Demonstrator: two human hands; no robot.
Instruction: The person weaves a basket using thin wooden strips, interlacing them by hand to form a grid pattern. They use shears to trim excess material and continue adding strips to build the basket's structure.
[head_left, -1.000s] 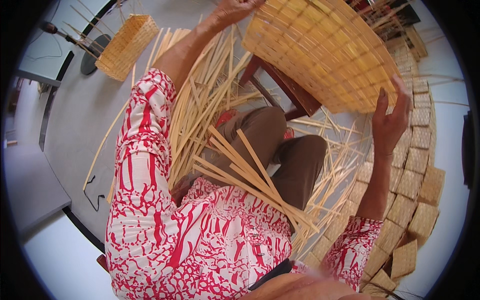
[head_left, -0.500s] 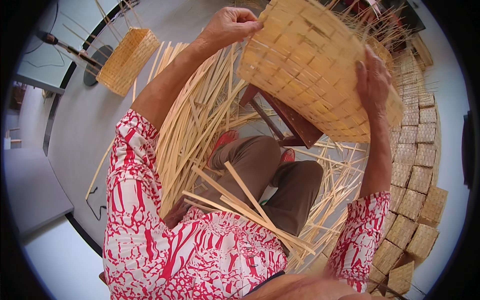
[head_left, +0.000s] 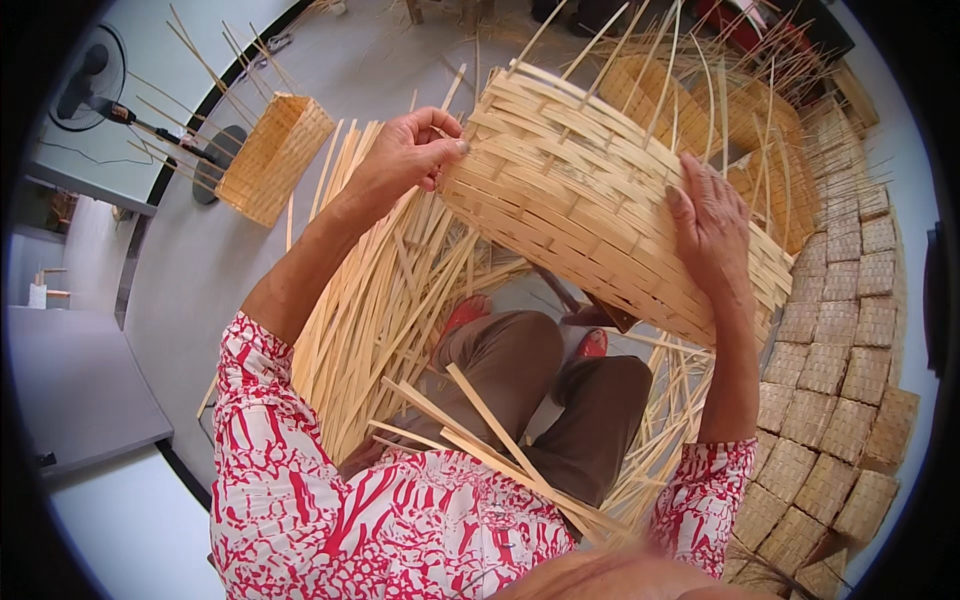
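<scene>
A large woven bamboo basket [head_left: 590, 190] is held up in front of me, one broad side facing me and loose stakes sticking up from its far edge. At its left corner my left hand [head_left: 415, 150] pinches the weave between thumb and fingers. My right hand [head_left: 712, 225] grips the right part, thumb on the near side and fingers over the upper edge. Several flat bamboo strips [head_left: 490, 435] lie across my lap. Under the basket a dark wooden stool [head_left: 605, 312] shows in part.
Long bamboo strips [head_left: 350, 310] cover the floor to the left of my legs. An unfinished basket [head_left: 270, 165] stands beside a fan [head_left: 92, 85] at the far left. Further baskets [head_left: 765, 125] sit at the far right, next to rows of small woven boxes [head_left: 835, 330].
The basket has come down and tilted, so its side and upright stakes now show. Both hands moved down with it, the left hand also further left.
</scene>
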